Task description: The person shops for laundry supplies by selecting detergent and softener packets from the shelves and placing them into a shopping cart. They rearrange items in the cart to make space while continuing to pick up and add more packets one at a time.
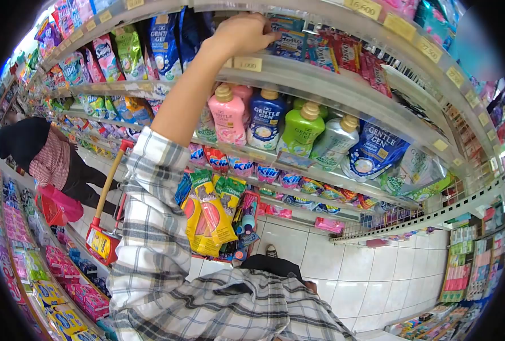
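Observation:
My left hand [242, 35] reaches up onto a high shelf, palm down with the fingers bent. Its thumb is beside blue Molto sachets [289, 45], and the fingertips are partly hidden at the shelf. Whatever they grip cannot be made out. A sliver of skin by the dark cloth [272, 264] at my waist may be my right hand [311, 286]; its fingers do not show. Below my left arm, yellow packs [210, 213] and other goods fill a red basket [253, 206].
Gentle Gen bottles [265, 119] stand one shelf below, above a row of Klin packs [241, 165]. A person [51, 153] in a striped top is in the aisle at left. A red item with a yellow stick [109, 184] stands nearer. White tiles [366, 256] cover the floor.

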Tool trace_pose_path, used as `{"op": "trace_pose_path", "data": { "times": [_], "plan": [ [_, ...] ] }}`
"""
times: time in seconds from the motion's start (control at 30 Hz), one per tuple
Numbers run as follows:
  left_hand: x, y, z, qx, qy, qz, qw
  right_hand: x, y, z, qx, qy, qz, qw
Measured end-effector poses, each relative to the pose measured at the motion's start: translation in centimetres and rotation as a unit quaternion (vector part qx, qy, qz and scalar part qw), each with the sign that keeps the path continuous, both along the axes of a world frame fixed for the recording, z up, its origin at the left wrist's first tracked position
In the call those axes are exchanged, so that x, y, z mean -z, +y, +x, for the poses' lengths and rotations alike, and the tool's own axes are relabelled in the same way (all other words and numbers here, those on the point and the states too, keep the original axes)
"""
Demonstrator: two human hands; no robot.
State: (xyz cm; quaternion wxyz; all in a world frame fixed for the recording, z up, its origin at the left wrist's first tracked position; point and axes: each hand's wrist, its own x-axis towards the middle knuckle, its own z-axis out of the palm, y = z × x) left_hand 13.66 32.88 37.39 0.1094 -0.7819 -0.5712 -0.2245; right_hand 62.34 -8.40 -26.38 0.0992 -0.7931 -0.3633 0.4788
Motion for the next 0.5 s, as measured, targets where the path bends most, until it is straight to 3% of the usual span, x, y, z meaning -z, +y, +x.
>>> {"op": "trace_pose_path", "data": {
  "times": [0.13, 0.23, 0.37, 0.47, 0.5],
  "plan": [
    [-1.0, 4.7, 4.1, -0.052, 0.027, -0.074, 0.996, 3.7, -2.0, 0.9, -0.016, 0.005, 0.038, 0.999],
    [0.6, 9.1, 5.5, -0.067, 0.018, -0.043, 0.997, 6.1, -2.1, 1.5, -0.001, 0.041, 0.049, 0.998],
    [0.6, 9.1, 5.9, -0.097, 0.037, -0.035, 0.994, 10.1, -1.8, 2.5, 0.165, 0.202, 0.035, 0.965],
    [-0.8, 7.2, 6.2, -0.120, 0.011, -0.109, 0.987, 8.4, 0.0, 2.2, 0.200, 0.308, 0.038, 0.929],
    [-1.0, 7.1, 5.9, -0.126, -0.005, -0.125, 0.984, 7.4, 1.0, 1.9, 0.160, 0.248, 0.042, 0.955]
  ]
}}
